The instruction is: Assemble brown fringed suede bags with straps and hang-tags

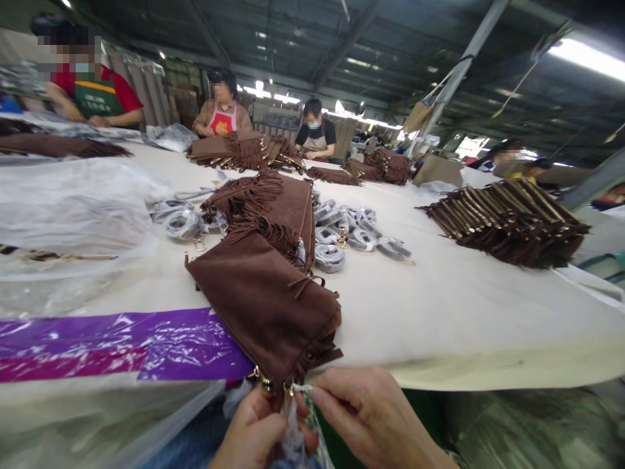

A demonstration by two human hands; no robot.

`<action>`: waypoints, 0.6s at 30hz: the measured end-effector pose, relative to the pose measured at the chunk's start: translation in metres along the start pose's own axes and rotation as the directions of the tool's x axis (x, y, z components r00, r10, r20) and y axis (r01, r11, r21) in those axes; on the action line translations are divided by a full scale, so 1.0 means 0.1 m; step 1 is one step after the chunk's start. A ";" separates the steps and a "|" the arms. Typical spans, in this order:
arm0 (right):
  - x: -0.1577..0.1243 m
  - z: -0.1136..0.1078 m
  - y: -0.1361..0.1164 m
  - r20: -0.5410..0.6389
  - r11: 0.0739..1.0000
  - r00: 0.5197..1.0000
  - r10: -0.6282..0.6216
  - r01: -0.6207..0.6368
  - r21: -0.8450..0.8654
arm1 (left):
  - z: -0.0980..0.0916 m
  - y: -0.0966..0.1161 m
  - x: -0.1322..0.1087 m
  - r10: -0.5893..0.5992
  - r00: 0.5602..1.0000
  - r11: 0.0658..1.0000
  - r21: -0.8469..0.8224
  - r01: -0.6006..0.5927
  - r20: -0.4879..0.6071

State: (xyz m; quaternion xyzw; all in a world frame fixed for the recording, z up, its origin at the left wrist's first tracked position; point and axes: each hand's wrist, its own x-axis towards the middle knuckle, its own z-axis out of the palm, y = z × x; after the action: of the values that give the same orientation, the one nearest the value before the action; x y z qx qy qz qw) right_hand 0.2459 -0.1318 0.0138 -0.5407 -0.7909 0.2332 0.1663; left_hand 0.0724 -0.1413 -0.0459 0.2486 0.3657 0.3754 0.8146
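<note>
A brown suede fringed bag point(263, 303) lies on the cream table point(439, 312), its near corner with gold hardware hanging over the front edge. My left hand point(251, 433) is closed below that corner, pinching a small clear plastic packet point(295, 430). My right hand point(371, 417) is closed on the same packet from the right, its fingertips right by the gold ring. What is inside the packet is too small to make out.
More brown fringed bags point(273, 205) lie behind, with several wrapped coiled straps point(329, 254) around them. A purple plastic sheet point(122, 342) and clear bags point(73, 215) cover the left. Stacks of bags point(512, 221) sit right. Other people point(222, 111) work along the far side.
</note>
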 end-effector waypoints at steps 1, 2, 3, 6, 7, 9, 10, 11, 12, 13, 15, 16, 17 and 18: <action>0.00 0.01 0.00 0.003 1.000 1.000 0.001 -0.001 -0.007 | 0.00 0.00 0.00 -0.005 1.000 1.000 0.005 0.005 0.006; 0.00 0.01 0.01 0.005 1.000 1.000 0.001 -0.001 -0.016 | -0.01 0.00 0.01 -0.015 1.000 1.000 0.012 0.015 0.011; 0.01 0.02 0.02 0.004 1.000 1.000 0.002 -0.002 -0.027 | -0.01 0.00 0.01 -0.025 1.000 1.000 0.017 0.025 0.014; 0.02 0.05 0.02 -0.003 0.998 1.000 0.002 -0.003 -0.060 | -0.02 -0.02 0.03 -0.031 1.000 0.999 0.009 0.031 -0.004; 0.03 0.05 0.02 -0.005 0.998 1.000 0.001 -0.001 -0.069 | -0.01 -0.04 0.04 -0.028 0.999 1.000 0.002 0.028 -0.019; 0.04 0.07 0.02 -0.002 0.996 1.000 -0.006 0.006 -0.088 | 0.00 -0.06 0.05 -0.020 0.999 1.000 -0.008 0.019 -0.049; 0.05 0.07 0.01 0.001 0.995 1.000 -0.011 0.012 -0.100 | 0.00 -0.07 0.06 -0.014 0.998 1.000 -0.011 0.013 -0.058; 0.05 0.07 0.01 0.005 0.994 1.000 -0.015 0.016 -0.112 | 0.01 -0.08 0.06 -0.007 0.998 1.000 -0.011 0.007 -0.060; 0.06 0.08 0.00 0.011 0.993 1.000 -0.017 0.018 -0.119 | 0.01 -0.09 0.07 0.002 0.999 1.000 -0.008 -0.002 -0.053; 0.06 0.07 0.00 0.020 0.993 1.000 -0.014 0.017 -0.117 | 0.02 -0.09 0.07 0.019 0.999 1.000 -0.002 -0.019 -0.039; 0.07 0.07 -0.02 0.048 0.996 0.999 -0.001 0.005 -0.090 | 0.01 -0.09 0.08 0.078 0.997 0.997 0.023 -0.078 -0.002; 0.07 0.06 -0.02 0.060 0.997 0.998 0.005 0.000 -0.077 | 0.01 -0.08 0.09 0.112 0.994 0.993 0.043 -0.113 0.014; 0.07 0.06 -0.03 0.066 0.997 0.998 0.008 -0.003 -0.074 | 0.01 -0.08 0.10 0.147 0.989 0.987 0.067 -0.149 0.023; 0.07 0.06 -0.04 0.069 0.997 0.998 0.004 0.002 -0.081 | 0.01 -0.07 0.11 0.177 0.984 0.980 0.093 -0.179 0.024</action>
State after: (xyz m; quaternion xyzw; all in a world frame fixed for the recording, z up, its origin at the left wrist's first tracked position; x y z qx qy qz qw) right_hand 0.2373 -0.1280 0.0108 -0.5392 -0.8046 0.2195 0.1168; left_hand 0.0808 -0.1374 -0.0548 0.3216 0.3528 0.4270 0.7680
